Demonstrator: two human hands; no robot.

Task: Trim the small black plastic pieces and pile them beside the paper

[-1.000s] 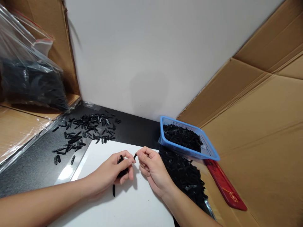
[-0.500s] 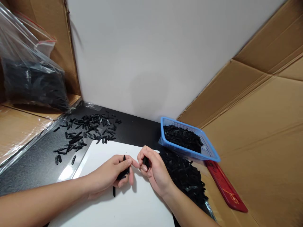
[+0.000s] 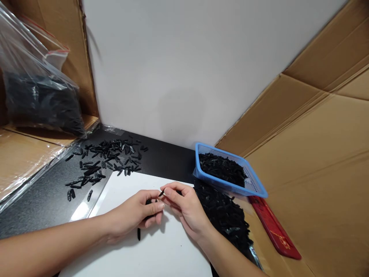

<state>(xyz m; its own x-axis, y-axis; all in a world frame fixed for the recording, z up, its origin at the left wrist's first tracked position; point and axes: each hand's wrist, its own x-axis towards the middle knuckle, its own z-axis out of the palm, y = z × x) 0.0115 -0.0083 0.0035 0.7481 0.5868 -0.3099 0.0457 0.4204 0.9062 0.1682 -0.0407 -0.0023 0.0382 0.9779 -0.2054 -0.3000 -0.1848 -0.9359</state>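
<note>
Above the white board [image 3: 161, 254], my left hand [image 3: 135, 211] is curled closed around several small black elongated pieces, partly hidden by the fingers. Against its fingertips my right hand [image 3: 187, 209] pinches one slim black piece [image 3: 161, 193] between thumb and forefinger. More dark pieces [image 3: 179, 192] show inside the curl of the right fingers. A single black stick-like piece [image 3: 138, 234] lies on the board just below my left hand. What material the pieces are made of I cannot make out.
Loose black pieces [image 3: 109, 154] are scattered at the back left. On the right, a blue basket [image 3: 261, 188] holds more, beside a dark heap [image 3: 227, 215] and a red flat object [image 3: 276, 231]. A clear bag [image 3: 43, 100] of black material stands left. Cardboard [image 3: 317, 154] walls the right side.
My right fingers have shifted from a curled grip to a pinch, bringing one slim piece up to the left fingertips. The left thumb and forefinger have closed further over the held pieces.
</note>
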